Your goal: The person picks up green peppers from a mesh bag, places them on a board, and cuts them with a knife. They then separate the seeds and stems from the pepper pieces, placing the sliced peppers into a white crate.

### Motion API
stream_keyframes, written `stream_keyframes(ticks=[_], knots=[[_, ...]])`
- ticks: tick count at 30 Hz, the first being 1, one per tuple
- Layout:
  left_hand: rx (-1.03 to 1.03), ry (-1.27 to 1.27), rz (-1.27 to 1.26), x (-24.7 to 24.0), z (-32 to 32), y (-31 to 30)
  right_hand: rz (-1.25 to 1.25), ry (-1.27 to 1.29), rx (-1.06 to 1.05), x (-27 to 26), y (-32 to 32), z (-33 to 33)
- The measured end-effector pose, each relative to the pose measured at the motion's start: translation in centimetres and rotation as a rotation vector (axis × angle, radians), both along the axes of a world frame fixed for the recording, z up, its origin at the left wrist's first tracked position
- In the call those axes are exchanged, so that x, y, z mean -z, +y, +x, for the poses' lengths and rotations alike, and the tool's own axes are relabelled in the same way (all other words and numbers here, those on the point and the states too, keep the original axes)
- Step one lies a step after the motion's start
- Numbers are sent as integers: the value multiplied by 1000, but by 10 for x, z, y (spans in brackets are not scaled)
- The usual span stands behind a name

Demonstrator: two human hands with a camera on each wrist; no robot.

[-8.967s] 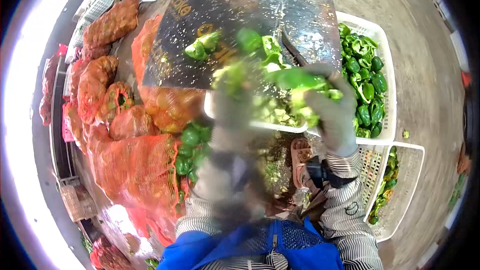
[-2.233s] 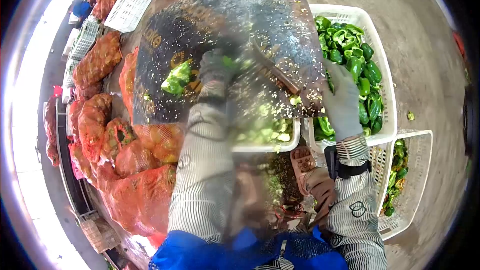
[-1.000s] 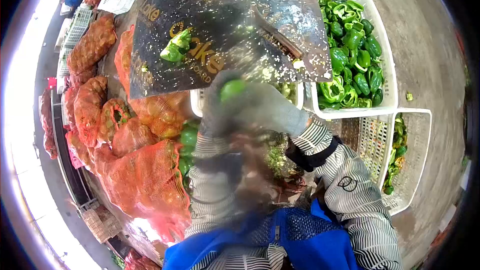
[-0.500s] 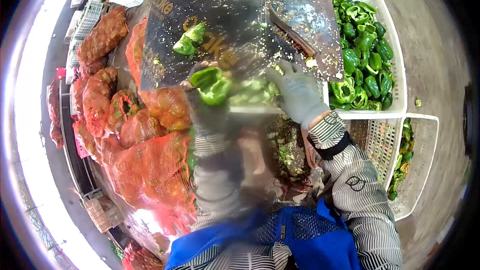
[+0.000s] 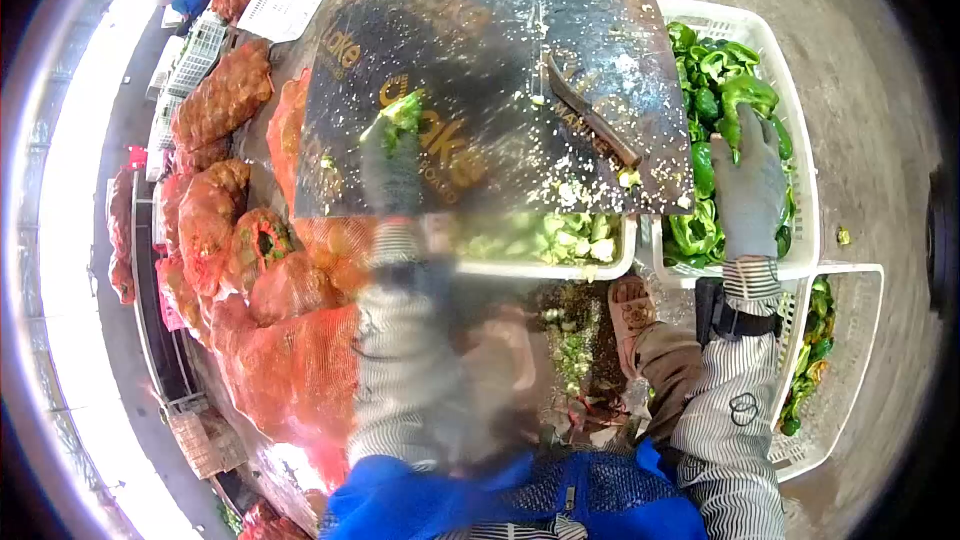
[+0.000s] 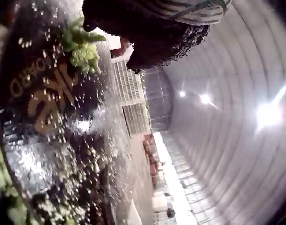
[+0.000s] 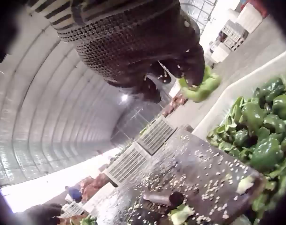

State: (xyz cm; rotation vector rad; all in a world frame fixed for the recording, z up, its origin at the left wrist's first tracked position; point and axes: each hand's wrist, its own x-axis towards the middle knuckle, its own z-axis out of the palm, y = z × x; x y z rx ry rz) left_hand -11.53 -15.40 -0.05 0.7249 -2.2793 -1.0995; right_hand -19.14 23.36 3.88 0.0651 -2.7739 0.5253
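My right hand (image 5: 752, 185), gloved in grey, is over the crate (image 5: 806, 190) with its fingers bent, pinching a piece of green pepper (image 5: 750, 100) at the fingertips. More green peppers (image 5: 695, 230) lie under and around that hand, whole and cut.

My left hand (image 5: 392, 175), also gloved, is over the near part of the dark board (image 5: 470, 60). A pale green pepper piece (image 5: 404, 110) is at its fingertips. Blur hides the fingers; I cannot tell how far they are spread, nor whether they grip the piece or only touch it.

Between my two hands, a knife (image 5: 598, 128) with a brown handle lies on the board, and pale seeds are scattered about it. Nearer my body than the knife, a white tub (image 5: 560, 269) holds pale pepper scraps (image 5: 582, 237), partly under the board's edge. Behind my right hand, a second basket (image 5: 850, 360) contains green and yellowish pieces. Left of my left hand are red net sacks (image 5: 285, 370).
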Motion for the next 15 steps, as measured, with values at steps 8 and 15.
stream_keyframes(ticks=[8, 15], knots=[[-160, -480, -492, 76, -20, -79, -133, -193, -329, 0, -25, 16], [211, -342, -73, 36, 22, 54, -457, -411, -854, 11, -90, 46]])
